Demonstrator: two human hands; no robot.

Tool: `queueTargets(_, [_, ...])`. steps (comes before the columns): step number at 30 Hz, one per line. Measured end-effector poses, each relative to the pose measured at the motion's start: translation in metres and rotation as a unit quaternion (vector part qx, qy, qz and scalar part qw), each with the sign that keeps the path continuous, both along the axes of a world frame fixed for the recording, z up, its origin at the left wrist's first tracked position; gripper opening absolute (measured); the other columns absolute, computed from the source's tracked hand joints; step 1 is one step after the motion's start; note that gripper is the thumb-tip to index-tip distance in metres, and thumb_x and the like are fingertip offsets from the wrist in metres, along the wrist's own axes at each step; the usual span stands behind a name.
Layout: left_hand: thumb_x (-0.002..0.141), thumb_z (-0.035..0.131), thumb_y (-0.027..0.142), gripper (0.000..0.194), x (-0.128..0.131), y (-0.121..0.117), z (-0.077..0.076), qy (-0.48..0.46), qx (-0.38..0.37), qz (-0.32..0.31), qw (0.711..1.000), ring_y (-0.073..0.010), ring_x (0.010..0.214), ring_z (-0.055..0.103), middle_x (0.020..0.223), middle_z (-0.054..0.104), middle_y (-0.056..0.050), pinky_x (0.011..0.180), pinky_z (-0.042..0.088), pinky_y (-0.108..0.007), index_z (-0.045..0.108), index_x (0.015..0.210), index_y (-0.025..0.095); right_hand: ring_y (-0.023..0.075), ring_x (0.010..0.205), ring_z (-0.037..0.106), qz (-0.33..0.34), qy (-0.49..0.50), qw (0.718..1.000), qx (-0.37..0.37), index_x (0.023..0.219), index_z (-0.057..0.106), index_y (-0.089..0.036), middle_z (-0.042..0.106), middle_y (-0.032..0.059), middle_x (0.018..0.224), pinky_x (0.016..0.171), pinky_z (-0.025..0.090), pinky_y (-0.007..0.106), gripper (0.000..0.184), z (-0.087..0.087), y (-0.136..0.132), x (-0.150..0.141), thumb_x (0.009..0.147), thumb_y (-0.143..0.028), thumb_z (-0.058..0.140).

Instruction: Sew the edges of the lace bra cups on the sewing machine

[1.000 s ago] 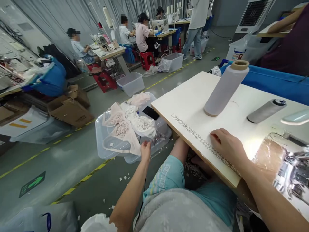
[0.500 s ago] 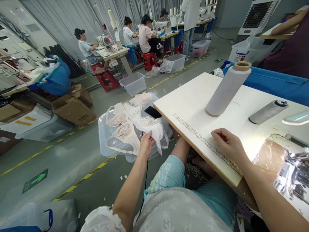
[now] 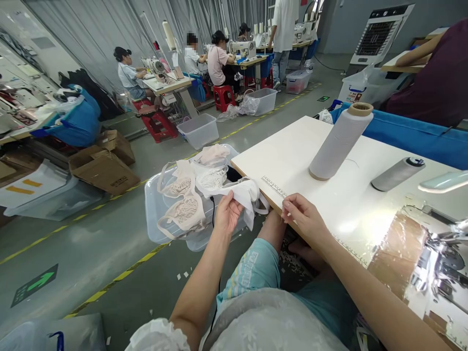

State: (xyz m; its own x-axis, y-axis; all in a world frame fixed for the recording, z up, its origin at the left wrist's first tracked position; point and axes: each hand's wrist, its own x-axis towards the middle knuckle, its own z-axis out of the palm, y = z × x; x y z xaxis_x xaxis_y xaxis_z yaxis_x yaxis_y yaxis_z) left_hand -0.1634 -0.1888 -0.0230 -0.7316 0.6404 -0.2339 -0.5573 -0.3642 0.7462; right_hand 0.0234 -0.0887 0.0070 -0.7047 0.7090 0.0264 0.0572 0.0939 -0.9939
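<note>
My left hand (image 3: pixel 228 213) is closed on the edge of a white bra (image 3: pixel 244 191), lifting part of it above a clear plastic bin lid. A beige lace bra (image 3: pixel 185 207) lies just left of it, draped over the bin. My right hand (image 3: pixel 300 214) is over the table's front edge, thumb and fingertips pinched together. A very fine strand seems to hang from those fingertips, too thin to name for sure. The two hands are apart.
On the white table (image 3: pixel 281 146) stand a large thread cone (image 3: pixel 338 144) and a smaller grey spool (image 3: pixel 398 174). A sewing machine (image 3: pixel 438 273) is at right. The translucent bin (image 3: pixel 155 214) sits left of my knees. Several people work at machines behind.
My right hand has moved left across the printed ruler to the table's front edge, nearer the left hand. The left hand has turned palm up, raising the white bra's edge.
</note>
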Motion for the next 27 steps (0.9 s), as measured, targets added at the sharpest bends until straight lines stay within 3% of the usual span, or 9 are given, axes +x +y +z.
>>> queueTargets(3, [0.088, 0.049, 0.015, 0.014, -0.001, 0.001, 0.010, -0.054, 0.018, -0.004, 0.998, -0.0186, 0.090, 0.070, 0.089, 0.073, -0.010, 0.076, 0.058, -0.026, 0.062, 0.089, 0.011, 0.0196, 0.098, 0.059, 0.017, 0.012, 1.000, 0.014, 0.080, 0.061, -0.021, 0.064, 0.0056, 0.104, 0.083, 0.048, 0.033, 0.026, -0.003, 0.005, -0.010, 0.082, -0.047, 0.059])
queueTargets(6, [0.090, 0.041, 0.012, 0.022, 0.000, 0.002, 0.017, -0.110, 0.049, -0.008, 0.993, -0.0149, 0.077, 0.071, 0.082, 0.074, -0.009, 0.068, 0.057, -0.021, 0.062, 0.096, 0.008, 0.0237, 0.129, 0.043, 0.077, 0.032, 0.996, -0.024, 0.077, 0.063, -0.021, 0.054, 0.0065, 0.133, 0.102, 0.037, 0.036, 0.025, -0.005, 0.007, -0.021, 0.081, -0.046, 0.062])
queueTargets(9, [0.091, 0.037, 0.011, 0.030, 0.000, 0.002, 0.020, -0.143, 0.079, -0.011, 0.986, -0.0141, 0.070, 0.071, 0.078, 0.074, -0.009, 0.066, 0.056, -0.021, 0.060, 0.109, 0.006, 0.0253, 0.137, 0.033, 0.148, 0.053, 0.985, -0.070, 0.076, 0.063, -0.022, 0.054, 0.0054, 0.136, 0.108, 0.029, 0.038, 0.024, -0.010, 0.008, -0.032, 0.080, -0.045, 0.066])
queueTargets(12, [0.090, 0.034, 0.010, 0.037, -0.002, 0.001, 0.018, -0.153, 0.093, -0.012, 0.984, -0.0153, 0.071, 0.071, 0.082, 0.075, -0.010, 0.068, 0.056, -0.023, 0.056, 0.120, 0.006, 0.0260, 0.138, 0.032, 0.191, 0.073, 0.974, -0.095, 0.074, 0.064, -0.021, 0.062, 0.0057, 0.124, 0.109, 0.025, 0.041, 0.025, -0.017, 0.006, -0.043, 0.079, -0.046, 0.068])
queueTargets(16, [0.088, 0.035, 0.011, 0.039, -0.006, 0.002, 0.014, -0.157, 0.098, 0.001, 0.983, -0.0163, 0.074, 0.072, 0.082, 0.075, -0.010, 0.072, 0.056, -0.024, 0.059, 0.118, 0.006, 0.0250, 0.133, 0.038, 0.196, 0.110, 0.963, -0.150, 0.073, 0.062, -0.022, 0.067, 0.0048, 0.110, 0.107, 0.026, 0.041, 0.023, -0.026, 0.001, -0.056, 0.077, -0.044, 0.068])
queueTargets(19, [0.084, 0.037, 0.012, 0.036, -0.004, 0.005, 0.011, -0.147, 0.098, 0.006, 0.984, -0.0158, 0.073, 0.071, 0.077, 0.074, -0.009, 0.072, 0.056, -0.024, 0.064, 0.107, 0.007, 0.0230, 0.117, 0.050, 0.178, 0.150, 0.960, -0.153, 0.072, 0.061, -0.022, 0.065, 0.0036, 0.102, 0.099, 0.034, 0.038, 0.024, -0.031, -0.006, -0.065, 0.077, -0.045, 0.067])
queueTargets(21, [0.080, 0.041, 0.013, 0.032, -0.001, 0.007, 0.009, -0.131, 0.076, -0.003, 0.989, -0.0170, 0.070, 0.070, 0.073, 0.073, -0.008, 0.071, 0.056, -0.026, 0.067, 0.098, 0.008, 0.0193, 0.095, 0.055, 0.179, 0.145, 0.965, -0.124, 0.071, 0.060, -0.020, 0.062, 0.0021, 0.090, 0.088, 0.040, 0.034, 0.025, -0.031, -0.011, -0.070, 0.075, -0.044, 0.066])
queueTargets(23, [0.075, 0.047, 0.016, 0.025, 0.000, 0.007, 0.008, -0.102, 0.036, -0.012, 0.994, -0.0181, 0.065, 0.069, 0.069, 0.072, -0.007, 0.067, 0.056, -0.027, 0.067, 0.088, 0.010, 0.0151, 0.076, 0.052, 0.184, 0.085, 0.977, -0.072, 0.071, 0.060, -0.019, 0.057, -0.0007, 0.075, 0.075, 0.041, 0.029, 0.021, -0.030, -0.016, -0.073, 0.073, -0.039, 0.066])
queueTargets(27, [0.065, 0.060, 0.017, 0.005, -0.009, 0.003, 0.002, -0.021, -0.023, 0.006, 0.999, -0.0122, 0.053, 0.061, 0.062, 0.067, -0.001, 0.050, 0.049, -0.019, 0.062, 0.069, 0.014, 0.0104, 0.058, 0.039, 0.118, -0.028, 0.992, 0.027, 0.068, 0.052, -0.019, 0.046, -0.0049, 0.061, 0.057, 0.032, 0.024, 0.013, -0.017, -0.019, -0.067, 0.078, -0.027, 0.056])
